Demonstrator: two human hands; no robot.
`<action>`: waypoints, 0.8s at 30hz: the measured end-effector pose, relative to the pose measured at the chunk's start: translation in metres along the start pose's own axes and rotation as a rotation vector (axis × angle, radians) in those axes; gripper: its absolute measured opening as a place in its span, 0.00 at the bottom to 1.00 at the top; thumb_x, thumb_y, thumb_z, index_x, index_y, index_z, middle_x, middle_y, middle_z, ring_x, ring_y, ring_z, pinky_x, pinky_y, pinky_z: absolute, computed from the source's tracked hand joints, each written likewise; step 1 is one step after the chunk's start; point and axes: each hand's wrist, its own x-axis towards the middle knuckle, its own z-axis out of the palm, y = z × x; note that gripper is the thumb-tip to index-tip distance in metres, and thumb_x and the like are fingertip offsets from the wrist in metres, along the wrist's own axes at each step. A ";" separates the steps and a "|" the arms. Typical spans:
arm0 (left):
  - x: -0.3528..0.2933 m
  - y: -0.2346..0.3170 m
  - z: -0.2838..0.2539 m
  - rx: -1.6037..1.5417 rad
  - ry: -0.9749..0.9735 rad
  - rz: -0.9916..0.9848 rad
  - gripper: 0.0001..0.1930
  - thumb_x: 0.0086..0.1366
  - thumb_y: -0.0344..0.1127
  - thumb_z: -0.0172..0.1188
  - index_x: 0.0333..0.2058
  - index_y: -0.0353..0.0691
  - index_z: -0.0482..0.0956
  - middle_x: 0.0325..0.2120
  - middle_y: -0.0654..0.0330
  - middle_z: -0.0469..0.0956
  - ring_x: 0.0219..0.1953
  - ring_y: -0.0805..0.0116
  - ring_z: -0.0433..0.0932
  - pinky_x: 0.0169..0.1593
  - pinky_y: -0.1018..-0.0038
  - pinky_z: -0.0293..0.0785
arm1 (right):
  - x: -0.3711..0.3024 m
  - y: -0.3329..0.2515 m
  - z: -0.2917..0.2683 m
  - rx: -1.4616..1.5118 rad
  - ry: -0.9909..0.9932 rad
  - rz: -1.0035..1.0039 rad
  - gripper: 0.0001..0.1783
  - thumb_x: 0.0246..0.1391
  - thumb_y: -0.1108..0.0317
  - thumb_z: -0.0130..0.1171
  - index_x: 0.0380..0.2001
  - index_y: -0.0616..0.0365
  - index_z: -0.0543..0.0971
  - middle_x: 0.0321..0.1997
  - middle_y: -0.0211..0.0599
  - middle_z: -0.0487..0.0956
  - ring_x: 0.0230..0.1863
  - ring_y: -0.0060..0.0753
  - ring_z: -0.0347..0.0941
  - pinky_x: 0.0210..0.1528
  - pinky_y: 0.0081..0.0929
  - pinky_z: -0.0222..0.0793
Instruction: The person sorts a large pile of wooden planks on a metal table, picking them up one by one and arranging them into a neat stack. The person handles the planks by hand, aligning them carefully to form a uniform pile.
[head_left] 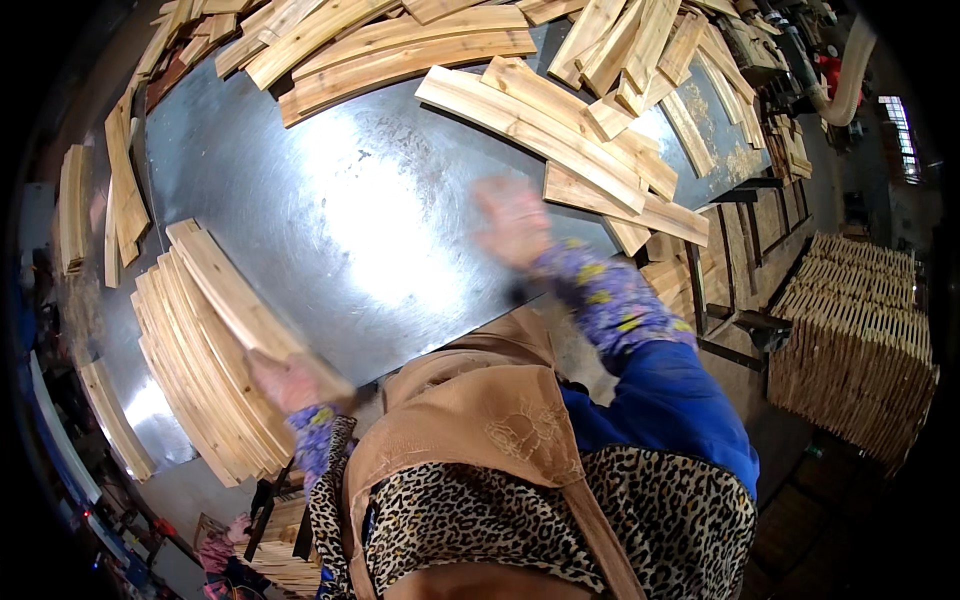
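"What's that board (230, 300) by the left hand (283, 380) like?"

"Long, flat, pale wood with straight edges, lying along the right side of a row of boards (205, 370) packed close together. Its near end is blurred."

"And the fingers?"

"The left ones are at that near end, on the edge facing the row. I can't tell whether they pinch the wood or merely press it."

"What's underneath?"

"The table (240, 160): smooth grey metal, lightly scuffed (that white glare in the middle is fierce)."

"Where's the right hand (512, 222)?"

"Out over the metal, well apart from the board, near a heap of loose boards (540, 125), knotty ones crossing at angles. It's too smeared to say if its fingers are spread or together."

"Nice sleeve cover (620, 300)."

"Purple floral cloth with yellow patches, below a soft tan apron (460, 420) with a stitched outline."

"And off to the right?"

"A tall, blocky stack of slats (850, 360), rough and ridged, standing beyond the table."
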 end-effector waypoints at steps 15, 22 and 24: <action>-0.031 0.080 0.143 -0.123 -0.192 0.979 0.29 0.72 0.40 0.65 0.67 0.32 0.79 0.61 0.38 0.82 0.64 0.38 0.80 0.71 0.52 0.74 | 0.089 0.163 -0.135 0.318 -0.214 0.355 0.36 0.62 0.39 0.63 0.60 0.58 0.85 0.54 0.53 0.89 0.58 0.53 0.84 0.64 0.41 0.77; -0.138 0.192 0.230 -0.728 -1.077 0.280 0.42 0.70 0.50 0.71 0.72 0.25 0.69 0.62 0.40 0.81 0.62 0.49 0.80 0.70 0.62 0.73 | 0.198 0.112 -0.036 1.649 0.060 0.468 0.34 0.73 0.47 0.65 0.70 0.61 0.78 0.57 0.43 0.88 0.56 0.37 0.84 0.63 0.35 0.78; -0.123 0.196 0.201 -0.595 -0.902 0.205 0.36 0.71 0.51 0.71 0.65 0.25 0.77 0.55 0.43 0.85 0.56 0.51 0.84 0.64 0.62 0.78 | 0.209 0.073 -0.012 1.804 -0.075 0.729 0.19 0.71 0.56 0.64 0.55 0.57 0.84 0.62 0.43 0.85 0.60 0.44 0.83 0.63 0.39 0.80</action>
